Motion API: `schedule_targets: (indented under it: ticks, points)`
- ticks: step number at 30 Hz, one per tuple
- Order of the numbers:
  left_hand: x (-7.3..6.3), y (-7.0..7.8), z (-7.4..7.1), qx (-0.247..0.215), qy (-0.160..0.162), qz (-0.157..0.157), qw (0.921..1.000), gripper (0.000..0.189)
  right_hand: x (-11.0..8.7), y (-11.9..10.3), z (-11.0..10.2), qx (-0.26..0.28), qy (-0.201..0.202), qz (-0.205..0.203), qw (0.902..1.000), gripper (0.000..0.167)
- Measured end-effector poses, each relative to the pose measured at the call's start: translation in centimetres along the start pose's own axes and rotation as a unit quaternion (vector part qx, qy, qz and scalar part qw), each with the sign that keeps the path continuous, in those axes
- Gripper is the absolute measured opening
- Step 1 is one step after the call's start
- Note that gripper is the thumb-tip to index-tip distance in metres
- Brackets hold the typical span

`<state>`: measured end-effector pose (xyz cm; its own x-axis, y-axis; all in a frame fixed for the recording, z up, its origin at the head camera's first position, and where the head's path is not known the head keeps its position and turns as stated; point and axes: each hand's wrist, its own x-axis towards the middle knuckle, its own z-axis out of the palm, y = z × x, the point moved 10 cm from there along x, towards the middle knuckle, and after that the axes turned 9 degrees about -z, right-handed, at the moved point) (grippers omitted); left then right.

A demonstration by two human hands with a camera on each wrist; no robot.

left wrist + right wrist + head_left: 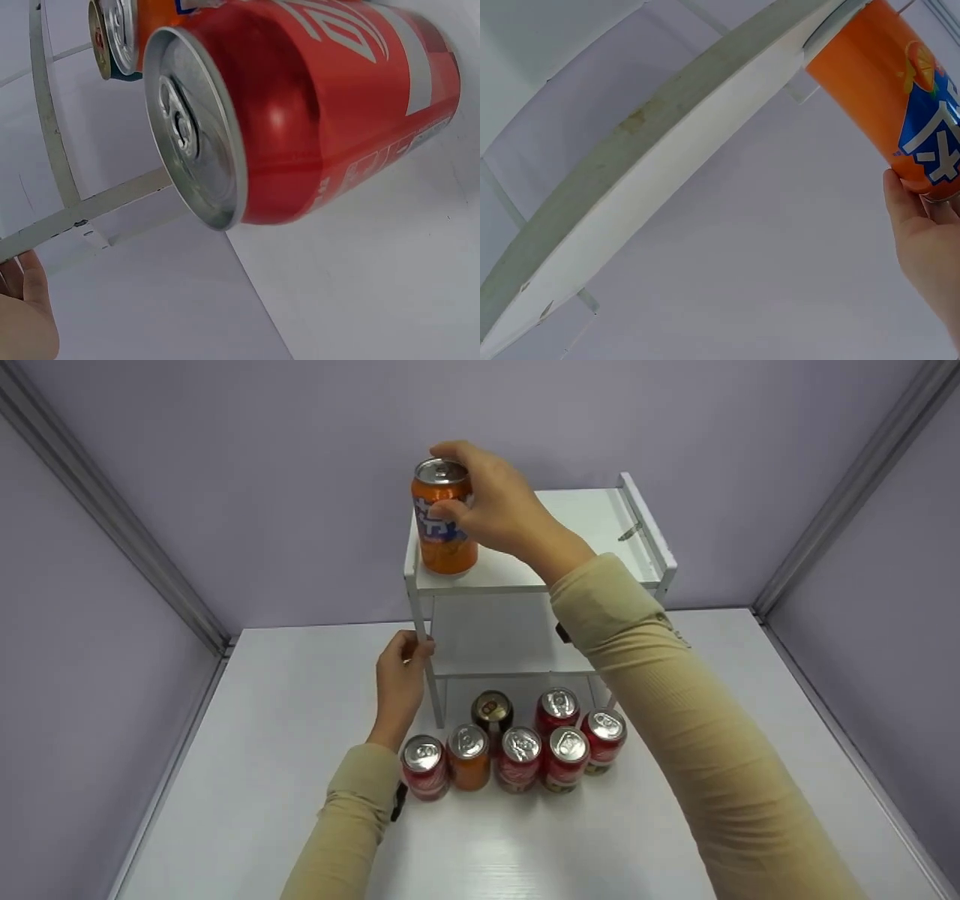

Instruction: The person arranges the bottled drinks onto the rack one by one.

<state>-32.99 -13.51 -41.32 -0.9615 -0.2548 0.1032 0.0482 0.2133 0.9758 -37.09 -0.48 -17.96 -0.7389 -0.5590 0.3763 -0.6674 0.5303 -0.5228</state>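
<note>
My right hand [499, 502] holds an orange soda can [448, 556] near its top, thumb on the front and fingers behind. Upright, the can stands at the left end of the white shelf's top board [525, 574]; in the right wrist view its base meets the board's front edge [705, 112]. Lower down, my left hand [400, 682] grips the front left post [421, 619] of the shelf between thumb and fingers. A red cola can [277, 112] fills much of the left wrist view, in front of the left hand [30, 315].
Several red cola cans [517, 769], another orange can [471, 772] and a dark can [491, 724] with a gold top stand at the shelf's foot on the white table [300, 720]. The middle board [495, 641] lies below the top one. Pale walls [300, 495] enclose the table.
</note>
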Motion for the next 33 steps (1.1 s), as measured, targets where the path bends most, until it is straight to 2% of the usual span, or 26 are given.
schedule_targets:
  ticks: [7,18,22,25,29,33]
  points:
    - [0.1,-0.1,0.0,0.002,0.008,-0.008,0.9999,0.012,0.2,0.2,0.6,-0.011,-0.023,0.017,0.9995,0.059]
    - [0.3,-0.3,0.2,0.000,0.007,-0.004,1.0000,0.010,-0.1,-0.2,1.2,-0.013,-0.025,0.004,0.9996,0.063]
    - [0.3,0.0,0.2,0.007,0.001,0.005,1.0000,0.010,-0.3,-0.2,1.1,-0.040,-0.020,0.003,0.9990,0.066]
    - [0.4,0.1,0.1,0.005,-0.005,0.009,0.9999,0.011,-0.6,-0.5,0.4,-0.073,0.005,-0.008,0.9973,0.068]
    - [0.5,0.1,0.0,0.003,-0.005,0.011,0.9999,0.012,-1.5,-1.1,-0.7,-0.111,0.065,-0.039,0.9910,0.064]
    - [0.5,0.1,-0.1,0.007,-0.002,0.013,0.9999,0.013,-2.7,-1.6,-1.8,-0.110,0.125,-0.068,0.9837,0.058]
